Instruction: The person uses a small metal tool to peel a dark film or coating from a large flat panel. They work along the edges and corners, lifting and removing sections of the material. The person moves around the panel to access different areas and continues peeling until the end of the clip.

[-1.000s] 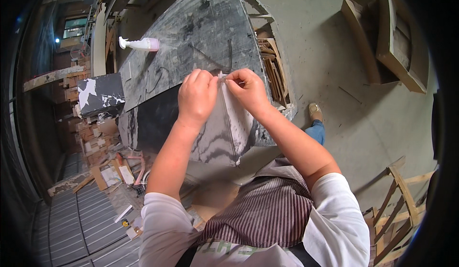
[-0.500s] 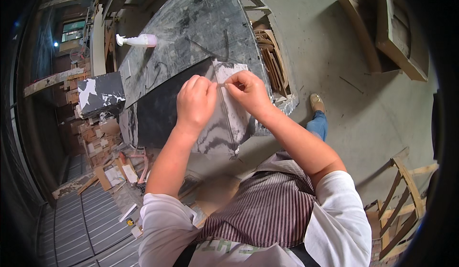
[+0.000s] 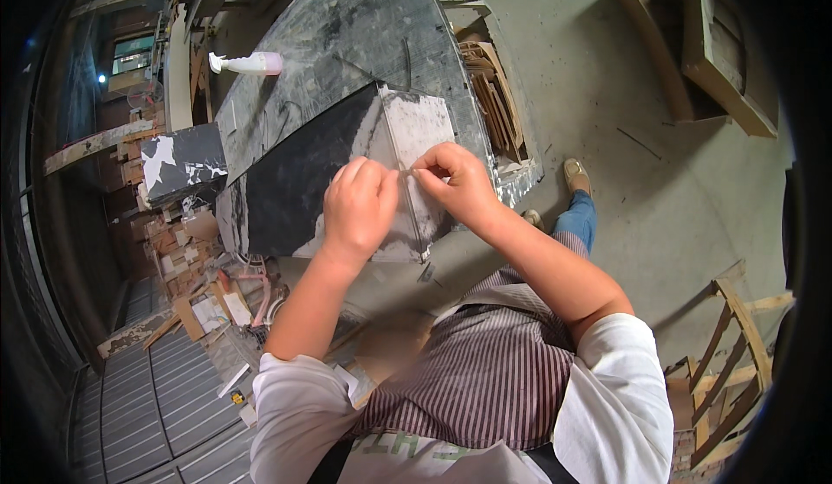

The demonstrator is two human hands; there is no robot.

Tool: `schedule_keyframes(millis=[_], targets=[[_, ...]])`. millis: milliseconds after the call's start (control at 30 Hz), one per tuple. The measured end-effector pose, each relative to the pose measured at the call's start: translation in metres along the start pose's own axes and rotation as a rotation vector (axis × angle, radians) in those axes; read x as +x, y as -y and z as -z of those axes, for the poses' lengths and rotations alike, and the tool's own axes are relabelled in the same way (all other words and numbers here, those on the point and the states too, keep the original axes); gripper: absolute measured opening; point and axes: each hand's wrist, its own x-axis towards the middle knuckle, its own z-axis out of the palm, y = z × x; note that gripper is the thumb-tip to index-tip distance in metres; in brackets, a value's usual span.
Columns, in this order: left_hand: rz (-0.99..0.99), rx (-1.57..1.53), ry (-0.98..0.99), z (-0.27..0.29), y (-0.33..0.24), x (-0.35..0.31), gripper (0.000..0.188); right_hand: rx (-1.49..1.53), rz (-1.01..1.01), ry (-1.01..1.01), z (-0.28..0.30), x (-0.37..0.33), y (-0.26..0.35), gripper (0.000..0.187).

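On the far end of the grey worktop (image 3: 364,42) a white spray bottle (image 3: 247,63) lies on its side; its contents cannot be seen. A dark stone slab (image 3: 303,172) with a pale end face rests on the near part of the worktop. Both hands meet over that pale end. The left hand (image 3: 357,209) is curled narrow, fingertips pressed at the slab's edge. The right hand (image 3: 458,182) is pinched shut on a thin clear strip (image 3: 414,202) that runs down the slab's pale face; what the strip is cannot be told.

Beside the worktop, wooden offcuts (image 3: 490,94) are stacked on edge. A black-and-white slab (image 3: 178,159) sits to the left, with cluttered scraps below it. Wooden crates (image 3: 693,42) stand on the concrete floor (image 3: 607,111), well apart from the hands, and a wooden frame (image 3: 732,371) stands at the lower right.
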Motion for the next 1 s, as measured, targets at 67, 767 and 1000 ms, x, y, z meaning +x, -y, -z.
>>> schedule_keyframes(millis=[67, 767, 1000], targets=[[-0.003, -0.008, 0.0, -0.001, -0.002, -0.007, 0.017, -0.005, 0.0, 0.007, 0.001, -0.007, 0.001, 0.006], [0.0, -0.081, 0.04, -0.001, -0.032, -0.074, 0.014, 0.025, 0.094, 0.116, 0.01, -0.066, -0.002, 0.009], [0.027, -0.065, 0.049, 0.0, -0.042, -0.089, 0.014, 0.023, 0.237, 0.149, 0.013, -0.072, -0.004, 0.013]])
